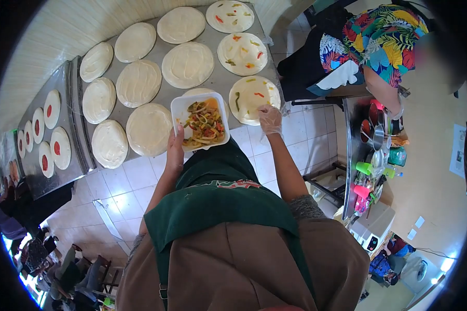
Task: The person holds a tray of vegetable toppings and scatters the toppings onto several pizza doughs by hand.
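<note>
My left hand [176, 149] grips the near left corner of a white square container [225, 136] filled with sliced, cooked peppers [205, 124]. My right hand [270, 120], in a clear plastic glove, is over the near right edge of a round flat base [248, 88]. Its fingers are drawn together, and what they hold is too small to name. A few pepper strips lie on that base. Two more bases [242, 54] [230, 16] beyond it also bear scattered pepper pieces. Another base lies partly hidden under the container.
Several plain, cream-coated bases [138, 83] cover the metal table [158, 101]. At the left, a second table [75, 147] bears smaller discs with red sauce [57, 149]. A person in a patterned shirt [381, 39] works at the right, beside a counter [352, 155] with pans and cups.
</note>
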Demonstrator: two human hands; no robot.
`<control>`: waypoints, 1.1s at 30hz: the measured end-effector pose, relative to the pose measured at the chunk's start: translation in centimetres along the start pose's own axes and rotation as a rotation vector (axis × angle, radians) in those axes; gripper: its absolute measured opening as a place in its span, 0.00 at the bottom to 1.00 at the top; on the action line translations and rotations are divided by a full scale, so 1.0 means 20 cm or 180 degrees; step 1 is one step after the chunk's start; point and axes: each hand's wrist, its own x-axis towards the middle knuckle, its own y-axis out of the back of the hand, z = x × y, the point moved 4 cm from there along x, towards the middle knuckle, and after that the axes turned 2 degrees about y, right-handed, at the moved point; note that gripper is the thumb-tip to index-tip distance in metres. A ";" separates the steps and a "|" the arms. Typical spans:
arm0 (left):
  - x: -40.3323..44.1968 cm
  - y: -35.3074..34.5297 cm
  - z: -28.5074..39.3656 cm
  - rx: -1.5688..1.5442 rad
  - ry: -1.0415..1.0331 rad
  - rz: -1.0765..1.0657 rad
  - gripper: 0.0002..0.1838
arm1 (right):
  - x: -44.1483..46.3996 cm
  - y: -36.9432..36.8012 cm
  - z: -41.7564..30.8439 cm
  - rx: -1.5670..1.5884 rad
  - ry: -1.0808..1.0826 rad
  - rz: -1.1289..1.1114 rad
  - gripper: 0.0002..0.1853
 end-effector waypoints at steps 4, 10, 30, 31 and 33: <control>0.01 0.01 -0.01 0.0070 -0.0050 0.0001 0.32 | 0.00 0.01 0.07 0.0061 -0.0007 -0.0141 0.09; 0.03 0.00 -0.05 0.0032 -0.0029 -0.0111 0.31 | 0.03 -0.03 0.09 -0.0779 0.0243 -0.0173 0.10; 0.02 -0.05 -0.07 -0.0030 0.0026 -0.0122 0.33 | 0.10 0.22 0.11 -0.0305 -0.0284 0.0026 0.10; 0.02 -0.05 -0.07 -0.0008 0.0026 -0.0097 0.33 | 0.11 0.20 0.13 0.0235 -0.0393 -0.0057 0.10; 0.02 -0.06 -0.07 -0.0030 0.0007 -0.0082 0.33 | 0.14 0.15 0.16 0.1313 -0.0592 -0.0230 0.09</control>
